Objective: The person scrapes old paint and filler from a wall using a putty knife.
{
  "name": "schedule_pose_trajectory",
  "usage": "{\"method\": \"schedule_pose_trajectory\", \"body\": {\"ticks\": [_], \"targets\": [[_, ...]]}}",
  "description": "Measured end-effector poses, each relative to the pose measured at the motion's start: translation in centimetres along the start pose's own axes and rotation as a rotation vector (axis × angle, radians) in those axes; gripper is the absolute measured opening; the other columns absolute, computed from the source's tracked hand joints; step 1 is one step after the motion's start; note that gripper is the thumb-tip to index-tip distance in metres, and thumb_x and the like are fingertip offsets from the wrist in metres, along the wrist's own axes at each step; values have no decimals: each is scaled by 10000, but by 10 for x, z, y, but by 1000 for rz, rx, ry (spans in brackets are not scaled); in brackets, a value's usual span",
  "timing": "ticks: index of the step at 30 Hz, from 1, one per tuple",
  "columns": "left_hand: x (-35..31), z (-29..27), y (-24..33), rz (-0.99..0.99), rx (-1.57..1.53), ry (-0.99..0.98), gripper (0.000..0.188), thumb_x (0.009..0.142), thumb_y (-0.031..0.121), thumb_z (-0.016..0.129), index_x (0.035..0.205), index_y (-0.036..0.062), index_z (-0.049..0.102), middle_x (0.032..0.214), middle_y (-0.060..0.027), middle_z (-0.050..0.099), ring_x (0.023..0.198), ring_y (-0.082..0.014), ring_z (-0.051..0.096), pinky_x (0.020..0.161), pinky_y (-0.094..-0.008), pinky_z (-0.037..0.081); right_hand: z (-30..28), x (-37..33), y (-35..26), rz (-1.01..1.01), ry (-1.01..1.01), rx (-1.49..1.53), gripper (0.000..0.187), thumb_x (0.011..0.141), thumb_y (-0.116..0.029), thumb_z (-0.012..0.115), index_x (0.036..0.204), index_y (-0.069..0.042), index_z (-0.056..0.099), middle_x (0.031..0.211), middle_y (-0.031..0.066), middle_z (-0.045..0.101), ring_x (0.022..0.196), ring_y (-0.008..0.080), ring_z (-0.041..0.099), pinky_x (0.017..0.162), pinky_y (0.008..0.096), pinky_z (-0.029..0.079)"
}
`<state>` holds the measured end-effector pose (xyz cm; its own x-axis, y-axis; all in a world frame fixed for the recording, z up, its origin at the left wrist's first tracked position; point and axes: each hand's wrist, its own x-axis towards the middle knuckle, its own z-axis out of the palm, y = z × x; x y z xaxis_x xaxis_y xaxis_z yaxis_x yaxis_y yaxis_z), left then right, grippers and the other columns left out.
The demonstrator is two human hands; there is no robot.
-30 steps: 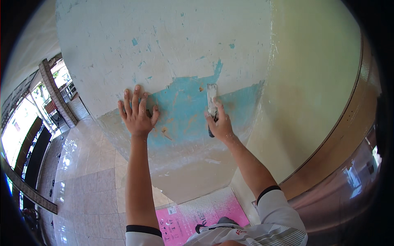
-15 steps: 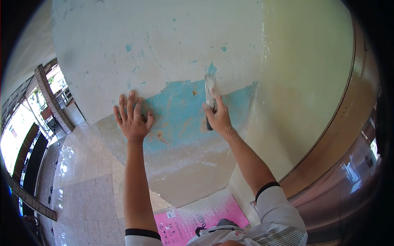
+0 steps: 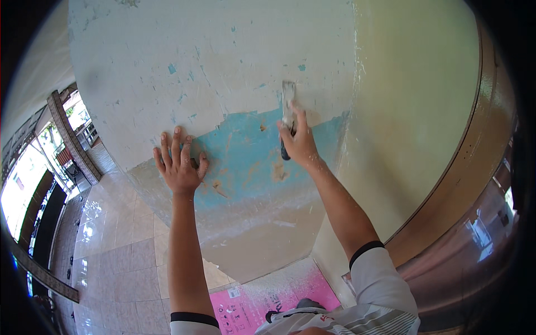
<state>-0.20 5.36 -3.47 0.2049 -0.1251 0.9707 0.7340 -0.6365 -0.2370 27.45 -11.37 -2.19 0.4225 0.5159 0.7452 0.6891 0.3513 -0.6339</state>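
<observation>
A putty knife (image 3: 288,105) with a black handle and a pale-smeared metal blade is gripped in my right hand (image 3: 303,144). Its blade points up and lies against the white wall coat just above a bared turquoise patch (image 3: 240,139) on the wall. One finger stretches along the blade. At the patch's left edge my left hand (image 3: 183,172) rests flat on the wall, fingers spread. Between its thumb and forefinger shows a small dark spot that I cannot make out. Small turquoise flecks dot the white wall (image 3: 156,100).
A greenish-yellow wall (image 3: 413,95) meets this one at a corner on the right, beside a brown curved panel (image 3: 466,162). Below lies a pink printed sheet (image 3: 245,310) sprinkled with pale flakes. Shiny floor tiles (image 3: 134,251) and a brown pillar (image 3: 72,134) are at left.
My right hand has slid the putty knife upward on the wall, and the turquoise spot above the patch there has shrunk or is covered. My left hand has stayed in place.
</observation>
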Motion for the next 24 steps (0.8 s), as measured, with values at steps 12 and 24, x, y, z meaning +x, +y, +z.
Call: {"method": "schedule_pose_trajectory", "body": {"ticks": [12, 24], "targets": [[7, -2, 6, -8, -8, 12, 388, 929, 391, 592, 1247, 171, 615, 1523, -54, 535, 1476, -339, 396, 1242, -521, 175, -22, -32, 70, -68, 162, -599, 674, 1007, -310, 595, 1612, -237, 305, 743, 160, 694, 703, 373, 693, 648, 470, 545], [4, -1, 4, -3, 12, -2, 380, 921, 389, 601, 1213, 147, 616, 1519, -82, 536, 1471, -353, 400, 1239, -523, 172, -25, -19, 65, -117, 128, -697, 659, 1007, -372, 581, 1593, -180, 350, 693, 119, 697, 591, 364, 667, 581, 468, 547]]}}
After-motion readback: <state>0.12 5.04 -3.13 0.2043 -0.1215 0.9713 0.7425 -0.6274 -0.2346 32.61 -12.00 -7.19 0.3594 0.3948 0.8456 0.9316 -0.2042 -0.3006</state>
